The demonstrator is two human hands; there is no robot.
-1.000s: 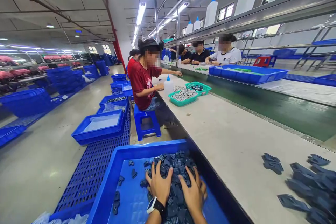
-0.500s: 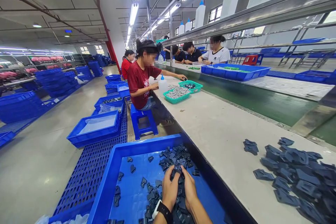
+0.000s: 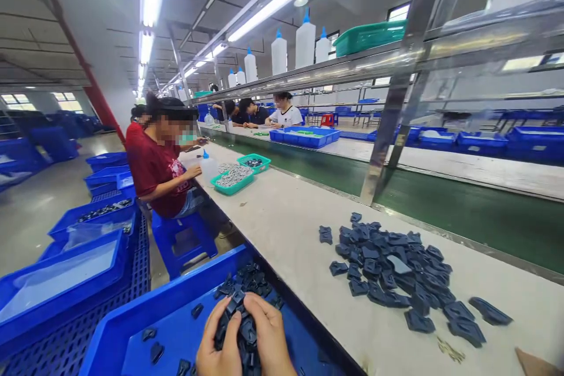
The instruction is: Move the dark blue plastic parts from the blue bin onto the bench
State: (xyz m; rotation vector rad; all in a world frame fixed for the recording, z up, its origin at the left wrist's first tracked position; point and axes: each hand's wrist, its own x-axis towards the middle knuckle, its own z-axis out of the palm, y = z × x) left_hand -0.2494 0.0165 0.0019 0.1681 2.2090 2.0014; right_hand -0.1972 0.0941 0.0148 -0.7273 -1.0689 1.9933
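Cupped together, my left hand (image 3: 219,338) and my right hand (image 3: 268,332) hold a heap of small dark plastic parts (image 3: 240,326) between them. Both are above the large blue tray (image 3: 176,299), near its far right corner. More dark parts (image 3: 253,279) are piled in that corner, just beyond my fingertips, and a few lie scattered on the tray floor. On the worktable (image 3: 299,211) to the right is a loose pile of the same kind of dark parts (image 3: 392,264), with one grey piece on top.
A co-worker in a red shirt (image 3: 161,164) sits on a blue stool (image 3: 183,241) ahead. Green baskets (image 3: 233,179) and a white bottle (image 3: 208,170) stand on the table there. A metal post (image 3: 390,100) rises beside the green belt (image 3: 440,205). Blue crates (image 3: 66,282) line the left.
The view has swung right, bringing the table pile nearer the middle. My hands have come up from the tray with a heap of dark parts between them.
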